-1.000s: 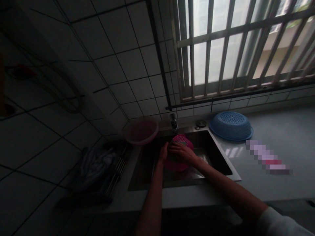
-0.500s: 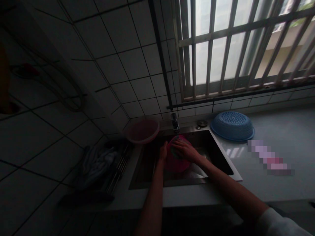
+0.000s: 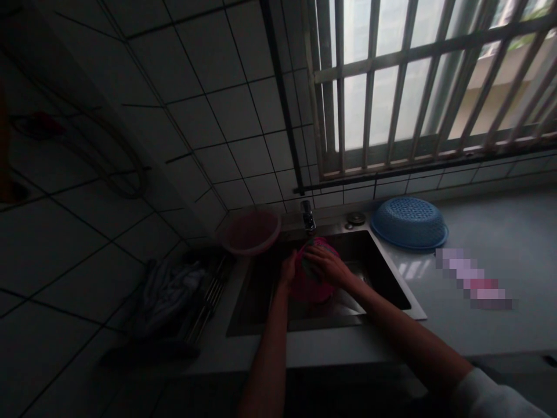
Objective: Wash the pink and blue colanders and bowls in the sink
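In the sink (image 3: pixel 363 249), the pink perforated basket (image 3: pixel 311 290) sits tilted between both hands, below the tap (image 3: pixel 308 216) at the sink's back edge. The left hand (image 3: pixel 288 271) grips the basket's left edge, its thumb up and most of its fingers hidden. The right hand (image 3: pixel 326 264), fingers close together, presses a greenish cloth (image 3: pixel 308 268) against the basket. Rubbing of the basket looks to be under way rather than finished: it is not yet set down, and the cloth is on it. How much of it is done cannot be told in this dim light. Right of the sink, a blue perforated basket (image 3: pixel 409 223) lies upside down on the surface (image 3: pixel 487 232), untouched; at the sink's back left corner rests a pink basin (image 3: pixel 250 232), also out of the hands.
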